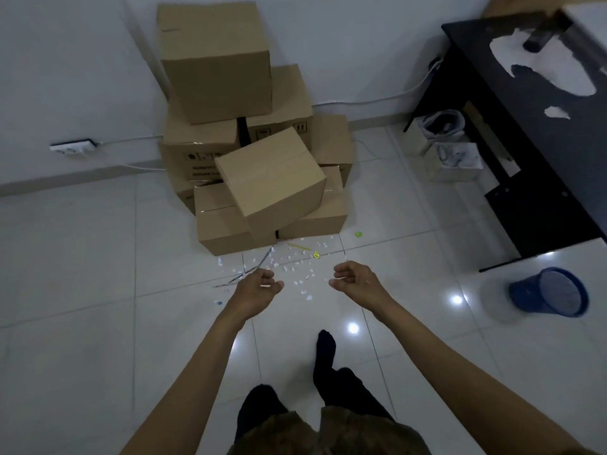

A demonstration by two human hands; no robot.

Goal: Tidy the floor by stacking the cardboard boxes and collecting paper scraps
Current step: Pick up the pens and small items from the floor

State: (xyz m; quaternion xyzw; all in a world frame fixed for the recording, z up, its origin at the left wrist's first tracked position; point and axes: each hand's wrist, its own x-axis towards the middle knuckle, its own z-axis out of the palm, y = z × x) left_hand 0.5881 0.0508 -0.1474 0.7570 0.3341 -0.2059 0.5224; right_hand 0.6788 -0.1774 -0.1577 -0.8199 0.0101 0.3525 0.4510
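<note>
Brown cardboard boxes (249, 149), closed, piled unevenly against the white wall; topmost front box (272, 178) tilted. Small white paper scraps (295, 267) scattered on the glossy white tiled floor (82, 257) just before the pile, with a few yellow bits. Left hand (254, 290) and right hand (356, 280) held above the scraps, fingers loosely curled, pinching nothing visible. Blue plastic wastebasket (548, 292) on its side, well right.
</note>
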